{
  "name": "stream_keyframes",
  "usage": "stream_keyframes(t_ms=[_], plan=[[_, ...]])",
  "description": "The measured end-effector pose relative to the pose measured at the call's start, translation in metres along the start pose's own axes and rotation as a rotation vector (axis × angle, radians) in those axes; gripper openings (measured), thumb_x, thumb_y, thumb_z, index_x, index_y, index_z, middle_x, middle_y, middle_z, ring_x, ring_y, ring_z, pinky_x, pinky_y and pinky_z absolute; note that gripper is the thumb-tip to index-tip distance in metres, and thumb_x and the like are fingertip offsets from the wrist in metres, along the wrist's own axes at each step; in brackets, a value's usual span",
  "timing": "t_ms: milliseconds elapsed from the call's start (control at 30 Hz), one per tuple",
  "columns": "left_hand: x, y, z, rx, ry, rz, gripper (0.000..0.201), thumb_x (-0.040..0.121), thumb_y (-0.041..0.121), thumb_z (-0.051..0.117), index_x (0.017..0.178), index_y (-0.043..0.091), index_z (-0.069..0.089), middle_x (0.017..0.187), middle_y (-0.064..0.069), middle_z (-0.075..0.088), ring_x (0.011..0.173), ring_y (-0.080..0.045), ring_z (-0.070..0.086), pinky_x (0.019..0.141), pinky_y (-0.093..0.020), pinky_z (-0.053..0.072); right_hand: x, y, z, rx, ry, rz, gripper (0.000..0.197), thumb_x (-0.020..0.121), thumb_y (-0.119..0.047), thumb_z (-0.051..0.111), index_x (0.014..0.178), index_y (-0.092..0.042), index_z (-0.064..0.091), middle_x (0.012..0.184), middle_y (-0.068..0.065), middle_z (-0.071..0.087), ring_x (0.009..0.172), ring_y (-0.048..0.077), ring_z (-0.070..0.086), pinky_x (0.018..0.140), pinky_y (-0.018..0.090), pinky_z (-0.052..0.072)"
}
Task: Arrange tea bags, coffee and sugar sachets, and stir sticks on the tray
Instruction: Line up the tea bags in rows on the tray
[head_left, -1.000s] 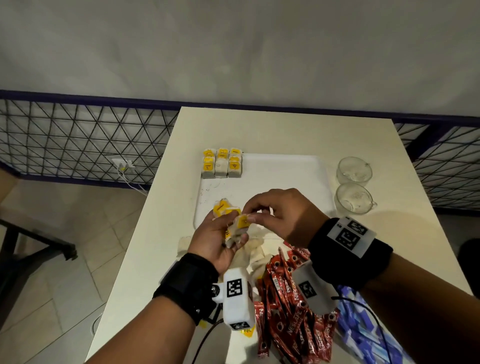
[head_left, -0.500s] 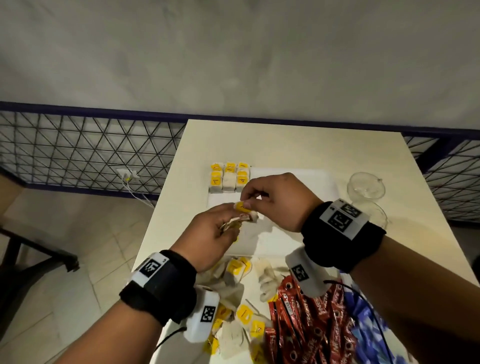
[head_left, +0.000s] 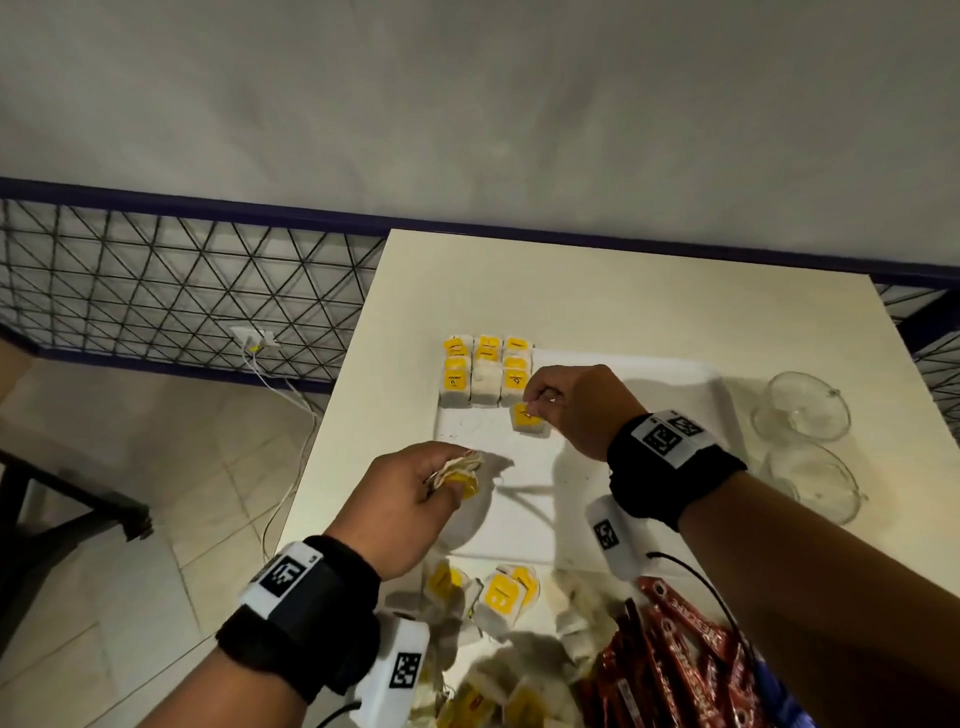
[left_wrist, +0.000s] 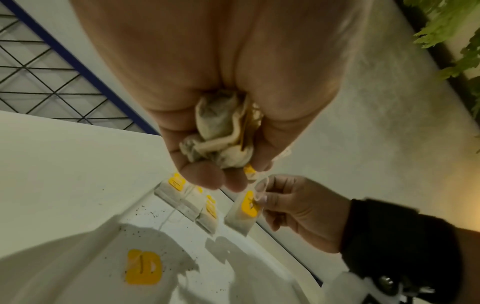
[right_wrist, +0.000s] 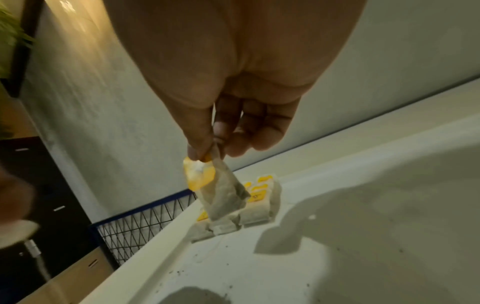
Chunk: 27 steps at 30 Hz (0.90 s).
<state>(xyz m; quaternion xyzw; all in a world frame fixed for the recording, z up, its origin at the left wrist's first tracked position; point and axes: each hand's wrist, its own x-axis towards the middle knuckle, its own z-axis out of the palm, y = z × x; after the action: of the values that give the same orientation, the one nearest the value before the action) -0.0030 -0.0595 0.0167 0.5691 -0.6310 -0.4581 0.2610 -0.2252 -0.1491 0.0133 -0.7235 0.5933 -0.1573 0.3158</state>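
Over tray (head_left: 571, 499), right hand (head_left: 576, 410) pinching tea bag (head_left: 527, 418), left hand (head_left: 405, 499) fisted

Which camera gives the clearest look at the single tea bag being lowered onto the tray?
The left wrist view: the tea bag shows whole, pinched by the right hand. The head view shows it small; the right wrist view shows it blurred.
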Motion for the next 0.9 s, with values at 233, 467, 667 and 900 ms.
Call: stream_keyframes(t_ms=[233, 467, 667, 900], plan=[[0.002, -0.011, -0.013, -0.007, 0.025, 0.027, 0.034, 0.09, 0.004, 0.061, 0.103, 0.034, 0.068, 0.095, 0.027, 0.067, 0.084, 0.004, 0.063, 0.072, -0.011, 0.046, 0.039, 0.015, 0.019, -0.056, -0.1, 0.118, 0.006, 0.087, -0.02, 0.062, 0.087, -0.021, 0.067, 0.084, -0.007, 0.066, 0.082, 0.011, 0.056, 0.068, 0.018, 0.038], [0.003, -0.021, -0.021, 0.019, 0.039, 0.026, 0.027, 0.091, 0.008, 0.06, 0.109, 0.025, 0.07, 0.086, 0.034, 0.063, 0.083, 0.006, 0.06, 0.074, -0.016, 0.047, 0.055, 0.023, 0.028, -0.051, -0.007, 0.15, 0.014, 0.087, -0.015, 0.061, 0.078, -0.025, 0.063, 0.081, -0.01, 0.062, 0.082, 0.009, 0.054, 0.064, 0.01, 0.032], [0.001, -0.022, -0.022, -0.013, 0.032, 0.028, 0.03, 0.09, 0.005, 0.06, 0.105, 0.03, 0.069, 0.092, 0.03, 0.065, 0.086, 0.003, 0.062, 0.075, -0.02, 0.049, 0.063, 0.026, 0.033, -0.105, 0.007, 0.197, 0.016, 0.086, -0.014, 0.058, 0.076, -0.026, 0.061, 0.086, -0.003, 0.064, 0.085, 0.015, 0.056, 0.072, 0.021, 0.036], [-0.004, -0.009, -0.02, -0.388, -0.017, -0.077, 0.017, 0.089, 0.002, 0.063, 0.101, 0.012, 0.071, 0.087, -0.005, 0.072, 0.069, -0.012, 0.064, 0.06, -0.026, 0.05, 0.062, 0.018, 0.033, -0.129, 0.079, 0.225, 0.015, 0.087, -0.032, 0.063, 0.094, -0.019, 0.061, 0.091, -0.001, 0.055, 0.086, 0.017, 0.053, 0.074, 0.025, 0.038]])
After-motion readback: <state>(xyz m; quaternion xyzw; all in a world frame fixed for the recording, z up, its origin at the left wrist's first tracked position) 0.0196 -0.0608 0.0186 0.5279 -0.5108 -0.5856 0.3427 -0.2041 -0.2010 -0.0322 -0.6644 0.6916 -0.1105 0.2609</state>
